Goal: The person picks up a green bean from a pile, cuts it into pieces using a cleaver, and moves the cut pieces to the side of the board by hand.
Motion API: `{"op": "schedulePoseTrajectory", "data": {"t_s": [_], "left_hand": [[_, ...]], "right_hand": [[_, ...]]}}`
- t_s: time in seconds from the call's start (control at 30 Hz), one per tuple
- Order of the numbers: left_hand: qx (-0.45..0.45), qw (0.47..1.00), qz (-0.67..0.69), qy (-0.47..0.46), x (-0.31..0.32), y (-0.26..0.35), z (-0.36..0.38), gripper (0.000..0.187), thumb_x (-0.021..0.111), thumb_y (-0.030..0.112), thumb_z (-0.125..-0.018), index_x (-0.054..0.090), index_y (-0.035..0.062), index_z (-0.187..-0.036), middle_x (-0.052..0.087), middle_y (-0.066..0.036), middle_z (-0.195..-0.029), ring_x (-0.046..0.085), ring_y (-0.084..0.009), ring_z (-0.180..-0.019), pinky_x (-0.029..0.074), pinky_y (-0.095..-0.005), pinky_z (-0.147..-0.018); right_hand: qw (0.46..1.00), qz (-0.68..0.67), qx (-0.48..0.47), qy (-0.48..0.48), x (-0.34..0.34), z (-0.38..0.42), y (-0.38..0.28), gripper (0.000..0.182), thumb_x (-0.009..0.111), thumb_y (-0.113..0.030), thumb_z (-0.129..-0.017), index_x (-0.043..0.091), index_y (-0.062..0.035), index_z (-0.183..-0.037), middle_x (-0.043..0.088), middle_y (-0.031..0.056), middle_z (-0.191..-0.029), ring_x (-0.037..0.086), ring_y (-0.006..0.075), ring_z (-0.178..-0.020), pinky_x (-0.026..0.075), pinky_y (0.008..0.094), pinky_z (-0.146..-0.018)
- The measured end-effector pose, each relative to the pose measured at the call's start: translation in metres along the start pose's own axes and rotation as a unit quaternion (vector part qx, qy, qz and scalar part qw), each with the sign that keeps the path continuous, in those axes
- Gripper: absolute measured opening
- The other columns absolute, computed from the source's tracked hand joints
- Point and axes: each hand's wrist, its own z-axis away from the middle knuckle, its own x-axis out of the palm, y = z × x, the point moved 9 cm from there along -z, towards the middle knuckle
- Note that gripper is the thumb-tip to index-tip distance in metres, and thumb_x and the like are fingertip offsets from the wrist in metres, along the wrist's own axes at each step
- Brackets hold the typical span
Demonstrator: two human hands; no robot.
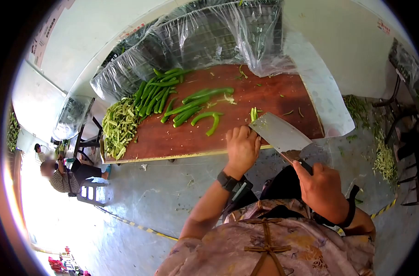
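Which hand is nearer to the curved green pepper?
Left. The left hand is a little to the right of the curved green pepper; the right hand is farther off that way, gripping the knife.

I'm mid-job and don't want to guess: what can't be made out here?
Green pieces: head view, near ends hidden by left hand.
Cleaver handle: head view, mostly covered by right hand.
Plastic-draped crate: head view, contents obscured by its wall and plastic.
Far person: head view, hand work too small to tell.
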Motion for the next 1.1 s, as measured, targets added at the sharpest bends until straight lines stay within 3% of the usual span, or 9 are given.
{"op": "schedulePoseTrajectory", "data": {"t_s": [0.3, 0.53, 0.87, 0.93, 1.1], "left_hand": [[0.004, 1.000, 0.004, 0.006, 0.005, -0.002, -0.005, 0.011, 0.069, 0.018, -0.079, 0.067, 0.0093, -0.086, 0.053, -0.008, -0.088, 0.052, -0.0281, -0.089, 0.039, -0.0434, -0.081], [-0.010, 1.000, 0.015, 0.014, 0.002, -0.001, -0.005, 0.011, 0.069, 0.018, -0.078, 0.065, 0.0102, -0.086, 0.056, -0.008, -0.089, 0.053, -0.0308, -0.088, 0.039, -0.0454, -0.084], [-0.029, 0.999, 0.031, 0.032, 0.002, -0.005, -0.010, 0.018, 0.068, 0.019, -0.078, 0.065, 0.0089, -0.092, 0.057, -0.010, -0.094, 0.054, -0.0315, -0.092, 0.038, -0.0449, -0.086], [0.021, 0.998, -0.005, 0.057, -0.005, 0.004, -0.015, 0.018, 0.068, 0.018, -0.077, 0.065, 0.0087, -0.092, 0.058, -0.009, -0.093, 0.055, -0.0315, -0.093, 0.038, -0.0454, -0.087], [0.027, 0.999, 0.021, 0.038, 0.003, -0.004, -0.017, 0.019, 0.068, 0.017, -0.077, 0.065, 0.0098, -0.094, 0.059, -0.009, -0.090, 0.055, -0.0309, -0.093, 0.038, -0.0462, -0.087]], "right_hand": [[1.000, -0.006, 0.018, -0.005, 0.015, -0.005, 0.005, 0.049, 0.069, -0.008, -0.074, 0.065, -0.0064, -0.123, 0.056, 0.0144, -0.074, 0.061, 0.0286, -0.061, 0.049, 0.0381, -0.053], [0.999, 0.009, 0.030, -0.016, -0.009, 0.000, 0.010, 0.046, 0.069, -0.007, -0.076, 0.066, -0.0091, -0.122, 0.055, 0.0134, -0.072, 0.059, 0.0282, -0.057, 0.047, 0.0382, -0.050], [0.996, -0.020, 0.061, 0.064, -0.018, 0.003, 0.025, 0.034, 0.070, -0.011, -0.081, 0.070, -0.0118, -0.115, 0.053, 0.0114, -0.068, 0.057, 0.0300, -0.055, 0.043, 0.0411, -0.048], [0.995, -0.023, 0.065, 0.076, -0.020, 0.007, 0.026, 0.034, 0.071, -0.011, -0.081, 0.070, -0.0120, -0.115, 0.053, 0.0112, -0.067, 0.056, 0.0303, -0.055, 0.043, 0.0415, -0.047], [0.993, -0.024, 0.077, 0.082, -0.021, 0.012, 0.032, 0.037, 0.073, -0.010, -0.079, 0.070, -0.0124, -0.116, 0.053, 0.0106, -0.068, 0.056, 0.0298, -0.055, 0.043, 0.0417, -0.048]]}}
